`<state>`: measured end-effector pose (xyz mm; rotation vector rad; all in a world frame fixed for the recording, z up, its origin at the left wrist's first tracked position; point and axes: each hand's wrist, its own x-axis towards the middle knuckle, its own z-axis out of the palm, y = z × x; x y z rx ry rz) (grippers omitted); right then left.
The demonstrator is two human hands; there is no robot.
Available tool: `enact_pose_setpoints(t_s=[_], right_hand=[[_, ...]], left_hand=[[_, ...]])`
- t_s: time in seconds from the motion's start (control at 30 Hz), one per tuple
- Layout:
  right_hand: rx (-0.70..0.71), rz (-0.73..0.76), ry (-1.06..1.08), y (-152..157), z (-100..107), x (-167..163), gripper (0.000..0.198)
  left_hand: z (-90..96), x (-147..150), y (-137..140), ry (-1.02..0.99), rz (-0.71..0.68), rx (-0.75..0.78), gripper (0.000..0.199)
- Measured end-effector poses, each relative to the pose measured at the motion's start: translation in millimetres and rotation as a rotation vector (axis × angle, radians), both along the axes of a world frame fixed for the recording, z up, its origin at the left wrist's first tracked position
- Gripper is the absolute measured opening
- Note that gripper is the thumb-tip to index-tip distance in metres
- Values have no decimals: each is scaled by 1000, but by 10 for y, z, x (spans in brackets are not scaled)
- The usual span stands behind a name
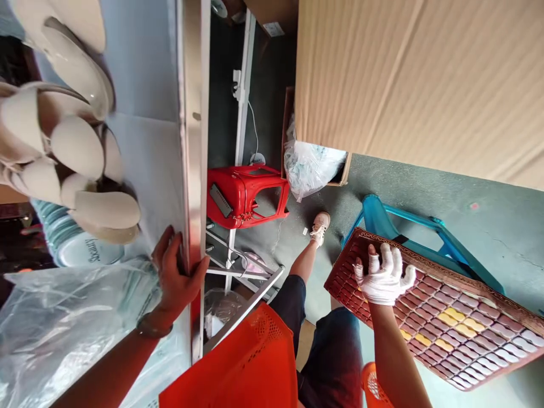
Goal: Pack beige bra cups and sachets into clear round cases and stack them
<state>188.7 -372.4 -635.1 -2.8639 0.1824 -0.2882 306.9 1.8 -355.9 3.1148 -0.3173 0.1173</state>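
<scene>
Dark lettering, seemingly "Beauty", runs sideways on the white insole (87, 252); nothing else is legible.

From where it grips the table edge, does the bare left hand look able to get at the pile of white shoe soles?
Probably yes. The left hand rests on the table edge, and the shoe soles lie on the same surface just beyond it, with only loose clear plastic beside the hand and nothing standing between.

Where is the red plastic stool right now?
In the head view, the red stool lies tipped on its side on the floor, left of centre, just beside the table edge and left of a plastic bag.
</scene>
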Motion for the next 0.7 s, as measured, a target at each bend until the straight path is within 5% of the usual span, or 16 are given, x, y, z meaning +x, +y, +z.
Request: enact_pose_setpoints(t_s=[0.33, 0.7], right_hand=[[-19, -14, -51, -24, 82, 102, 48], [15, -43, 5, -13, -42, 19, 50]], left_hand=[[-29, -10, 38, -58, 33, -62, 75], [-41, 5, 69, -62, -20, -71, 81]])
